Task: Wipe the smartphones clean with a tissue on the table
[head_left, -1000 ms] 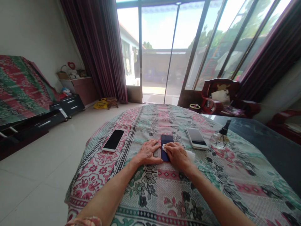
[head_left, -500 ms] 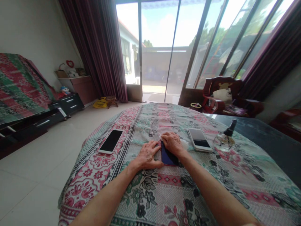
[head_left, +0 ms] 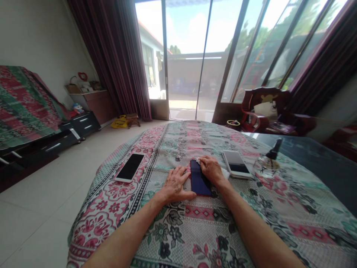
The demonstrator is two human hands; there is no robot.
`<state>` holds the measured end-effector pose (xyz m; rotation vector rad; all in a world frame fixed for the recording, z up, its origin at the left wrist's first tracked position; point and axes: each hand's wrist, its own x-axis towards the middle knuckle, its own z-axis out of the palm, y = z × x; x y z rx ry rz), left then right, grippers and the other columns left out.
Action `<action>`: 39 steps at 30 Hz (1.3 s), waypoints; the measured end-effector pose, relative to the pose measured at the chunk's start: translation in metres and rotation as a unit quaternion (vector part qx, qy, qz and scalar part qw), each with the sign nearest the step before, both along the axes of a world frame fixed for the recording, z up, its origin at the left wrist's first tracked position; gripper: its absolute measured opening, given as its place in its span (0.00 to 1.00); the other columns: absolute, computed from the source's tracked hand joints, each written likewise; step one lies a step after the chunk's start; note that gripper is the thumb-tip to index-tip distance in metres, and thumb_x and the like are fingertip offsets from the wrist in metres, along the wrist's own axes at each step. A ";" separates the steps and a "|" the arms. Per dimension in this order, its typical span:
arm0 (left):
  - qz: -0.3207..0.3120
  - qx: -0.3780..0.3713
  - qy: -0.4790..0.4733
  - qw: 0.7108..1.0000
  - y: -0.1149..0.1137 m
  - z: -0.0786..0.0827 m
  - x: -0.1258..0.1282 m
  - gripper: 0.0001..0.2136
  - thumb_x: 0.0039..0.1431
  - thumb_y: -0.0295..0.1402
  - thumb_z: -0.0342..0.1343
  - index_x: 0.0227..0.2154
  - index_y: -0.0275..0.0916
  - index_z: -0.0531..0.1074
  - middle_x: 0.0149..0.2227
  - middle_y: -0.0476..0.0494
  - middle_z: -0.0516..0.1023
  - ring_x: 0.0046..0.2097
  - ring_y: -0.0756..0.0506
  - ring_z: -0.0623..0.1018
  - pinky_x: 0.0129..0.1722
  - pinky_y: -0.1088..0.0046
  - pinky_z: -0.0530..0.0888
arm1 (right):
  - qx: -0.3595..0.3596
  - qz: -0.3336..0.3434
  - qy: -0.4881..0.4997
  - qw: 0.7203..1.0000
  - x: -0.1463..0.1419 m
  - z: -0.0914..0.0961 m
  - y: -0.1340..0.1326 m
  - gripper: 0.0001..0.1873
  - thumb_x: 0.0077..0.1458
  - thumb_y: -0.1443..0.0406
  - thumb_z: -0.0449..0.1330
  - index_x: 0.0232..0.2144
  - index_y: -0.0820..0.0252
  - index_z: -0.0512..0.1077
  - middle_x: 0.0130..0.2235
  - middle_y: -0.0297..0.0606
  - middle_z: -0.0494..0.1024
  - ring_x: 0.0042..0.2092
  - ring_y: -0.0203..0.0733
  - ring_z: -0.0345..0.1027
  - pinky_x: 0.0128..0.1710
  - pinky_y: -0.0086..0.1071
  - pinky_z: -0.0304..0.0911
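A phone with a dark blue face lies flat on the patterned tablecloth, right in front of me. Along its left edge my left hand rests open, fingers stretched out and the thumb at the phone's lower left corner. A white tissue is bunched under my right hand, whose bent fingers press it on the phone's upper right edge. Part of the tissue sticks out beside the wrist. To the right are a white phone, which seems to lie on another flat item, and a clear bottle with a black top.
Another white phone with a black screen lies at the left of the round table. The cloth hangs over the table's edge. A dark table adjoins at right, with a wooden armchair behind it.
My right hand has slid a little to the right with the tissue, showing more of the phone's blue face. My left hand stays almost in place.
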<state>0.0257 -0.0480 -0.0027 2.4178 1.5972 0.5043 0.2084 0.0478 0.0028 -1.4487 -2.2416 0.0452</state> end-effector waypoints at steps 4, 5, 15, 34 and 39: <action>-0.002 -0.011 0.001 1.000 0.001 -0.002 -0.002 0.39 0.45 0.53 0.60 0.59 0.44 0.62 0.64 0.41 0.58 0.65 0.33 0.54 0.62 0.52 0.52 | -0.013 0.016 -0.012 1.000 0.006 0.004 -0.008 0.15 0.62 0.66 0.50 0.42 0.58 0.76 0.46 0.39 0.77 0.47 0.40 0.67 0.50 0.28 0.56; -0.004 -0.012 0.001 1.000 0.001 -0.003 -0.003 0.38 0.45 0.53 0.60 0.59 0.44 0.62 0.64 0.41 0.58 0.65 0.33 0.54 0.62 0.52 0.52 | -0.011 0.022 -0.016 1.000 0.008 0.005 -0.011 0.15 0.62 0.66 0.50 0.42 0.58 0.76 0.46 0.39 0.77 0.48 0.40 0.67 0.51 0.28 0.56; -0.006 0.003 0.006 1.000 0.001 -0.004 -0.002 0.37 0.46 0.52 0.60 0.59 0.42 0.63 0.64 0.41 0.58 0.64 0.34 0.56 0.62 0.53 0.53 | -0.001 0.081 -0.025 0.996 0.031 0.009 -0.056 0.14 0.63 0.67 0.49 0.41 0.58 0.76 0.43 0.40 0.76 0.47 0.41 0.65 0.49 0.32 0.60; -0.007 -0.011 0.016 1.000 0.000 -0.001 -0.002 0.37 0.48 0.52 0.58 0.60 0.43 0.62 0.65 0.40 0.57 0.64 0.34 0.55 0.62 0.52 0.52 | 0.007 0.136 -0.062 0.989 0.015 0.012 -0.053 0.14 0.63 0.67 0.49 0.39 0.56 0.76 0.42 0.38 0.76 0.46 0.41 0.65 0.48 0.30 0.59; -0.005 -0.006 0.013 1.000 0.000 0.000 -0.002 0.37 0.47 0.52 0.59 0.59 0.44 0.62 0.64 0.41 0.57 0.64 0.34 0.55 0.62 0.52 0.53 | 0.009 0.081 -0.080 0.993 -0.003 0.012 -0.013 0.15 0.63 0.66 0.49 0.38 0.57 0.77 0.41 0.39 0.76 0.44 0.40 0.66 0.48 0.30 0.57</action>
